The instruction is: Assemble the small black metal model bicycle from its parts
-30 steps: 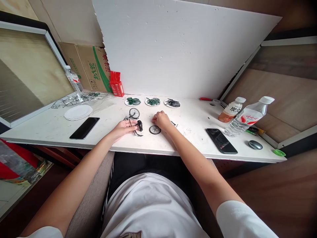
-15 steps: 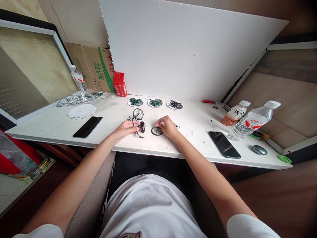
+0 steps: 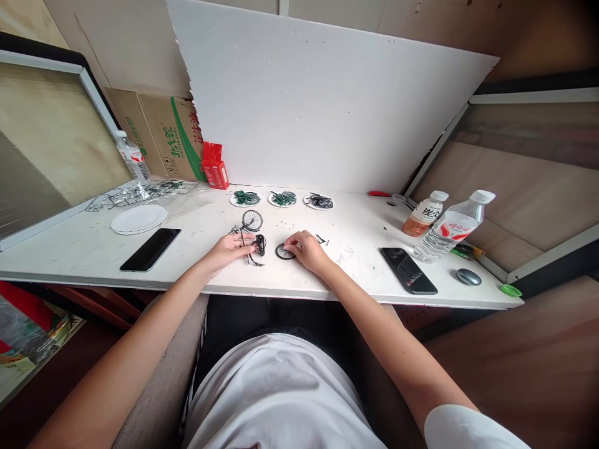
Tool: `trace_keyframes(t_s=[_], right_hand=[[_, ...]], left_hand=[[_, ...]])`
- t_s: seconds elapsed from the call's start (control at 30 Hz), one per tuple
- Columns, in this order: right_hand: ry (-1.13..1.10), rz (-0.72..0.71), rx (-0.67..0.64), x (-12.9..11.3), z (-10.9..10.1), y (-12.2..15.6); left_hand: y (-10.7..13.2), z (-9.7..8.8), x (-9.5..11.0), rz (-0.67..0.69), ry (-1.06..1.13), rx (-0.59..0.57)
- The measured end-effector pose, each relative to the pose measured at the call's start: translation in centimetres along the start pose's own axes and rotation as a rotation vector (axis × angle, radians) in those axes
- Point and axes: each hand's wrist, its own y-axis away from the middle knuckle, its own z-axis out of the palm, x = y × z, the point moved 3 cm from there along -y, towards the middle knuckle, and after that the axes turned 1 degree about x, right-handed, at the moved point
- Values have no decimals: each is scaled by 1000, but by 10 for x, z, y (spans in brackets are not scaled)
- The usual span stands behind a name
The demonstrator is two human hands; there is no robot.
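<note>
My left hand [image 3: 228,252] grips a black miniature bicycle [image 3: 261,245] just above the table. One spoked wheel [image 3: 252,220] is on its far side, and a thin bent part hangs toward the table's front edge. To the right, a loose toy bicycle wheel [image 3: 282,252] lies on the white table. My right hand [image 3: 306,249] pinches its right side, with the fingers covering part of the rim. Past that hand lie small black pieces [image 3: 321,239].
Three small plates with green and black model parts [image 3: 319,201] line the back. Left are white plates [image 3: 139,218], a phone [image 3: 150,249] and a parts grid [image 3: 119,194]. Right are another phone [image 3: 408,270], two bottles [image 3: 449,231], a mouse [image 3: 468,277] and a green cap [image 3: 510,290].
The view has shifted, so the table items appear farther left. My right fingers have come lower over the loose wheel and cover more of it. My left hand keeps its hold on the miniature bicycle.
</note>
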Motion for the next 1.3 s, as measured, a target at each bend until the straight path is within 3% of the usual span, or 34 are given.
trace_keyframes(t_s=[1.0, 1.3], right_hand=[[112, -277, -103, -4, -2, 3], [74, -207, -83, -10, -2, 2]], left_hand=[[-1, -5, -4, -10, -23, 4], [0, -2, 0, -21, -16, 21]])
